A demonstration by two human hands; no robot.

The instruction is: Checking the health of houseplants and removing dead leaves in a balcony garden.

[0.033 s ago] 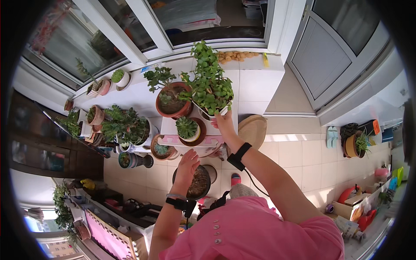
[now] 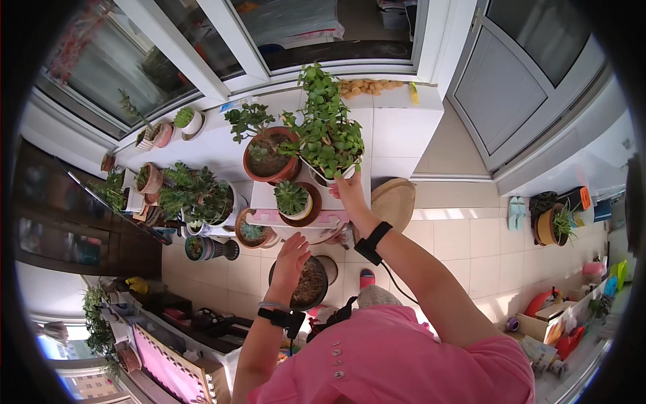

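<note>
My right hand [image 2: 348, 192] reaches forward and grips the near right rim of a white flowerpot [image 2: 316, 176]. A tall, bushy leafy green plant [image 2: 328, 138] fills that pot. Directly left of it stands a terracotta pot [image 2: 254, 174] with a jade-like plant [image 2: 249, 121]. Closer to me, a rosette succulent [image 2: 291, 198] sits in a small pale pot on a brown saucer [image 2: 313, 217]. My left hand [image 2: 291, 259] hovers with its fingers stretched out and holds nothing. Below and beside it, a dark round pot of soil [image 2: 308, 286] is on the floor.
The plants stand on a white stand with a pink edge [image 2: 330, 218] beside a white ledge [image 2: 404, 128]. More potted plants [image 2: 202, 195] crowd the left. A round woven mat-like disc [image 2: 393, 205] leans at the right. Slippers [image 2: 516, 213] and a yellow-brown plant pot [image 2: 548, 227] lie farther right.
</note>
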